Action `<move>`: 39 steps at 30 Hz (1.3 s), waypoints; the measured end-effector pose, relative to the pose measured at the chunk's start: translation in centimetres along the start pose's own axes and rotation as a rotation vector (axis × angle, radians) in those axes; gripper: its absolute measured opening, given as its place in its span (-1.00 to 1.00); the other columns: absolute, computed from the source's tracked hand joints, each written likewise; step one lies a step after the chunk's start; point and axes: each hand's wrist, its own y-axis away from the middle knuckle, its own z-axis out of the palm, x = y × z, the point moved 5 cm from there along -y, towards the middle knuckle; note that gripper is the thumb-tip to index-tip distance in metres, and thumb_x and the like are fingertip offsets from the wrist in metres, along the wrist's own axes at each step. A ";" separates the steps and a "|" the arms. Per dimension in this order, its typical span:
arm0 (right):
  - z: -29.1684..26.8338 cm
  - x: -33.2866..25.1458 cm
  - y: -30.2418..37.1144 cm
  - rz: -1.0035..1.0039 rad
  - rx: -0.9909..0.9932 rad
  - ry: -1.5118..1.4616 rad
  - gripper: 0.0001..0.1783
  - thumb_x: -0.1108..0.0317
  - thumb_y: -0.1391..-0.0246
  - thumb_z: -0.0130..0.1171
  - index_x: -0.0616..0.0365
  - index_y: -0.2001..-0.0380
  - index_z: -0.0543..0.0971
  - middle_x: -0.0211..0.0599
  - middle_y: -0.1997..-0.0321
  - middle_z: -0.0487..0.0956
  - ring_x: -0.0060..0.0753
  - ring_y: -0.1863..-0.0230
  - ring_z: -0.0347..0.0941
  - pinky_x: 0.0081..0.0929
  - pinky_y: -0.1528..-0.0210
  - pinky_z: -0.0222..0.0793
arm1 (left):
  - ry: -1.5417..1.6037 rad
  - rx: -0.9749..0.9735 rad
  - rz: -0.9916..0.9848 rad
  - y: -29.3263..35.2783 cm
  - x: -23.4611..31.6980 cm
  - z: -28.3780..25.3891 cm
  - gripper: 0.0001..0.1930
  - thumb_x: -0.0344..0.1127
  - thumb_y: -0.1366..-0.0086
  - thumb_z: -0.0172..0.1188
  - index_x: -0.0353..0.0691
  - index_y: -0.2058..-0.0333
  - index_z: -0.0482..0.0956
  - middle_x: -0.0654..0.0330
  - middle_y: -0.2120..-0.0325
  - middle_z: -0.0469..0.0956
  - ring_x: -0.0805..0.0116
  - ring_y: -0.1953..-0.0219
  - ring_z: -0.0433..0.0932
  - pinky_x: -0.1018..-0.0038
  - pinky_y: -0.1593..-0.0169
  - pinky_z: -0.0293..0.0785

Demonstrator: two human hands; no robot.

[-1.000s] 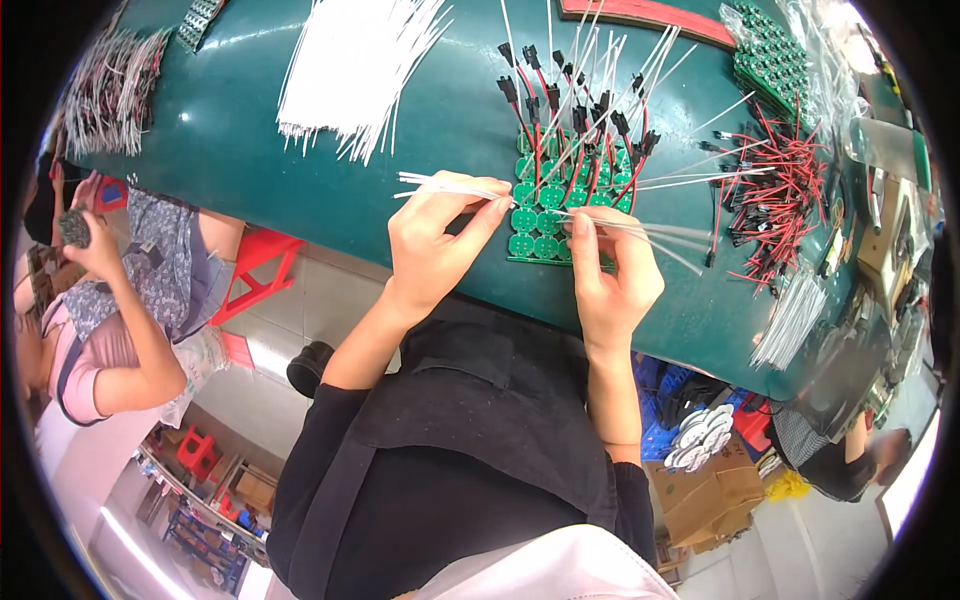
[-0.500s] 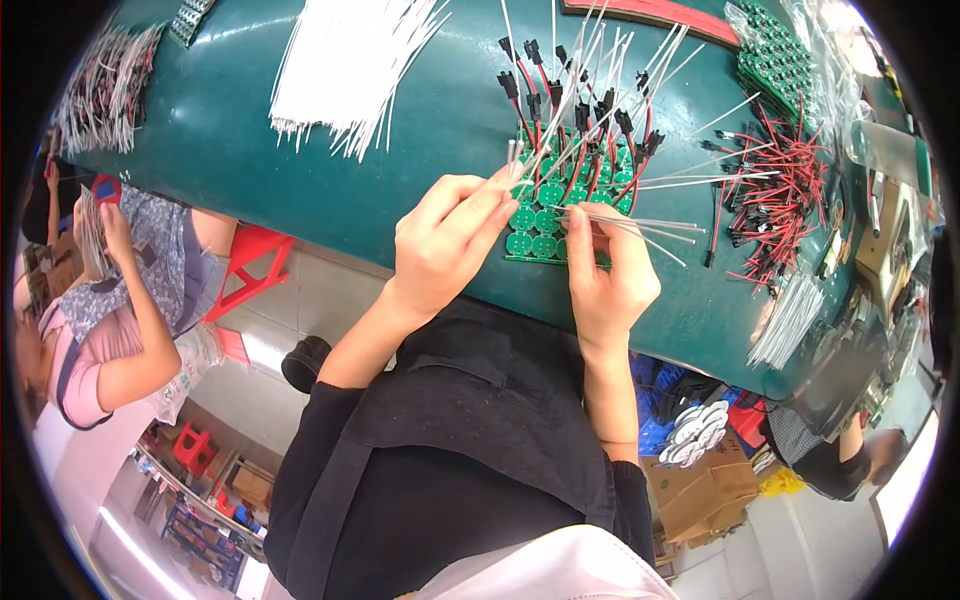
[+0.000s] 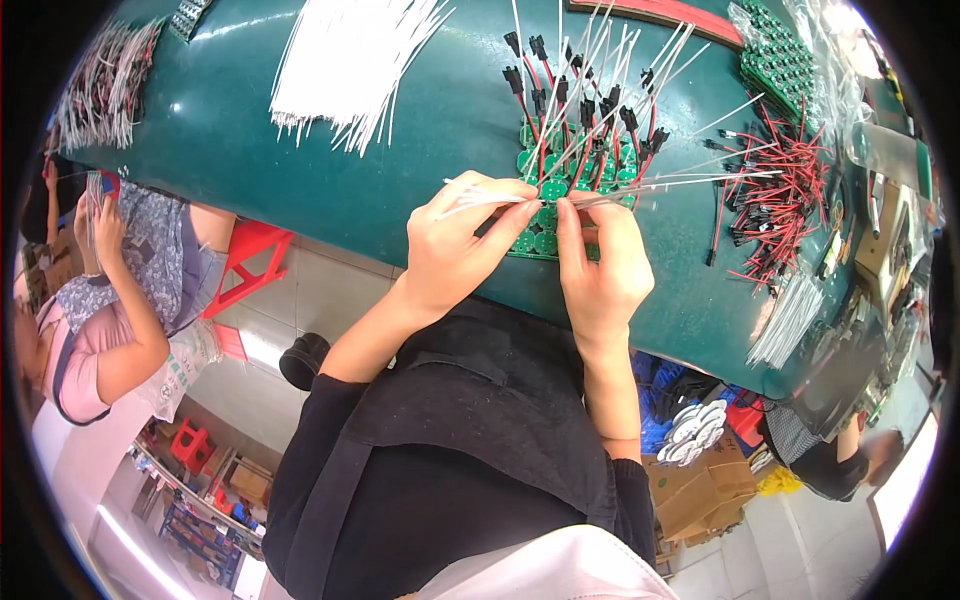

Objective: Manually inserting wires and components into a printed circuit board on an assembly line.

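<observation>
My left hand [image 3: 450, 240] is closed, thumb against forefinger, on a few thin white wires [image 3: 468, 196] that stick out over its knuckles. Close beside it, my right hand [image 3: 608, 262] pinches another bunch of thin whitish wires [image 3: 665, 184] pointing right. The fingertips of both hands almost meet over a green panel of small circuit boards [image 3: 527, 243], part of which they hide. Red-and-black leads with black plugs [image 3: 514, 78] rise from the panel's far part, mixed with upright white wires [image 3: 625, 62].
A large pile of white wires [image 3: 345, 70] lies left of the panel. To the right are a heap of red-and-black leads [image 3: 775, 200], a whitish wire bundle [image 3: 787, 322] and stacked green boards [image 3: 775, 70]. Another person [image 3: 125, 290] sits at left, near a red stool [image 3: 245, 265].
My left hand has lowered slightly and moved right, bringing its fingertips to my right hand's. The wires in the left hand now point left instead of up.
</observation>
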 end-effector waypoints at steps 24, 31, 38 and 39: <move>-0.7 0.8 0.4 0.055 0.079 -0.090 -0.83 0.61 0.04 0.35 0.31 0.36 0.54 -0.20 0.33 0.62 -0.46 0.51 0.52 -0.56 0.52 0.46 | -0.293 -0.027 0.161 -0.3 1.3 1.0 -0.69 -0.47 -0.12 0.35 -0.22 0.12 0.61 0.21 0.48 0.54 0.36 0.56 0.54 0.48 0.50 0.49; -0.4 0.6 0.2 0.031 0.052 -0.097 -0.82 0.62 0.05 0.34 0.30 0.36 0.54 -0.22 0.35 0.62 -0.45 0.54 0.50 -0.56 0.54 0.44 | -0.033 0.040 0.038 0.2 0.6 0.1 -0.77 -0.51 -0.13 0.35 -0.28 0.21 0.60 0.15 0.39 0.62 0.39 0.43 0.63 0.53 0.39 0.58; -0.2 0.7 0.1 0.051 0.034 -0.097 -0.81 0.62 0.06 0.35 0.29 0.36 0.54 -0.22 0.35 0.62 -0.43 0.53 0.50 -0.54 0.54 0.42 | 0.141 -0.058 -0.110 0.6 0.3 -0.9 -0.90 -0.53 -0.16 0.33 -0.33 0.32 0.63 0.11 0.33 0.63 0.41 0.33 0.64 0.55 0.29 0.62; -0.2 0.7 0.1 0.052 0.034 -0.097 -0.81 0.62 0.06 0.35 0.29 0.36 0.54 -0.22 0.35 0.62 -0.43 0.53 0.50 -0.54 0.54 0.42 | 0.141 -0.058 -0.110 0.6 0.3 -1.0 -0.90 -0.53 -0.16 0.33 -0.33 0.32 0.63 0.11 0.33 0.63 0.41 0.33 0.64 0.55 0.29 0.62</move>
